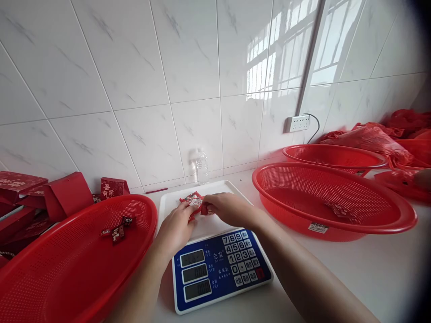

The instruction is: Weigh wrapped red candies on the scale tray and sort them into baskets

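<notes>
A white scale (222,269) with a blue keypad panel stands on the table before me. Over its white tray (182,231), my left hand (178,224) has its fingers closed on a red printed packet (193,199). From the right, my right hand (225,207) reaches to the same spot, its fingers curled around a small red piece (206,209) beside the packet. The fingertips of both hands are partly hidden. Several small wrapped packets (118,231) lie in the red basket (77,269) at the left.
Two red baskets (303,202) stand at the right, the nearer holding a small packet (336,209). Red boxes (69,195) are piled at the left. A clear bottle (202,167) stands by the wall. Red bags (373,139) and a person's hand (423,178) are at the far right.
</notes>
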Demonstrator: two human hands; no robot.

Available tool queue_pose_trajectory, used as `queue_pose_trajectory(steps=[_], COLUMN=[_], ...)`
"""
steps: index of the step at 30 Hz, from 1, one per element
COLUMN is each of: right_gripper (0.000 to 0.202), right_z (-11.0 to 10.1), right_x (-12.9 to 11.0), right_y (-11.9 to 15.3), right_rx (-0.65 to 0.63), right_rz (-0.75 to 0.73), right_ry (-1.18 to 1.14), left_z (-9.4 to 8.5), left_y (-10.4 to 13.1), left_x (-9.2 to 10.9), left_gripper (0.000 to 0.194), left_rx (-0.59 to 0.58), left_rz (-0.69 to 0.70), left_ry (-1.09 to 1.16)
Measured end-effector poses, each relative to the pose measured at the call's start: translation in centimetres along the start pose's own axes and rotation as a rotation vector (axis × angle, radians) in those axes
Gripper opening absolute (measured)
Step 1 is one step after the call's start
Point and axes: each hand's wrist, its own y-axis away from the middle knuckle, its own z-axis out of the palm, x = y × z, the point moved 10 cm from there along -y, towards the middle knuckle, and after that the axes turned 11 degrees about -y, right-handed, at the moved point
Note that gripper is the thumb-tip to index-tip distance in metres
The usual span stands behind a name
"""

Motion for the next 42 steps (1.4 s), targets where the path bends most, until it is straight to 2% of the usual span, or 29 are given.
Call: queue_pose_trajectory(steps=[8, 13, 17, 20, 23, 27, 30, 34, 36, 40, 42], right_gripper=[0.024, 0.02, 0.015, 0.018, 0.028, 0.038, 0.031, 0.022, 0.023, 0.017, 0.012], right_z=[-7.4, -9.7, -9.7, -9.1, -7.8, -5.4, -4.4, -4.0, -4.6, -7.2, -8.3], right_x=[3.2, 4.4, 4.1, 3.4, 2.4, 0.7, -0.2, -0.4, 0.6, 4.4, 6.6], right_y=[2.0, 2.7, 2.5, 2.2, 1.7, 1.1, 1.1, 1.3, 1.3, 1.7, 2.1], right_rx=[0.372, 0.534, 0.554, 0.52, 0.446, 0.287, 0.204, 0.13, 0.211, 0.595, 0.766], right_rz=[0.189, 0.21, 0.151, 0.087, 0.041, 0.008, 0.032, 0.072, 0.101, 0.11, 0.109], right_ry=[-0.147, -0.372, -0.626, -0.799, -0.935, -1.129, -1.072, -0.919, -1.022, -1.306, -1.388], left_z=[-1.3, -2.0, -3.2, -3.4, -2.9, -2.3, -2.6, -2.4, -2.3, -2.1, -1.9], left_y=[-0.1, 0.4, 0.8, 0.9, 0.9, 0.8, 0.8, 0.8, 0.7, 0.6, 0.6], left_x=[-0.8, -1.2, 0.0, 0.8, 1.1, 1.8, 1.8, 1.1, 1.0, 0.7, 0.4], left_gripper=[0.045, 0.044, 0.031, 0.031, 0.037, 0.044, 0.041, 0.033, 0.032, 0.022, 0.025], left_rx=[0.136, 0.186, 0.207, 0.179, 0.135, 0.089, 0.13, 0.172, 0.162, 0.155, 0.161], left_rz=[-0.074, -0.145, -0.105, -0.091, -0.127, -0.106, -0.067, -0.098, -0.108, -0.189, -0.268], left_ry=[0.126, 0.237, 0.417, 0.759, 1.054, 1.15, 1.125, 1.187, 1.25, 1.406, 1.478])
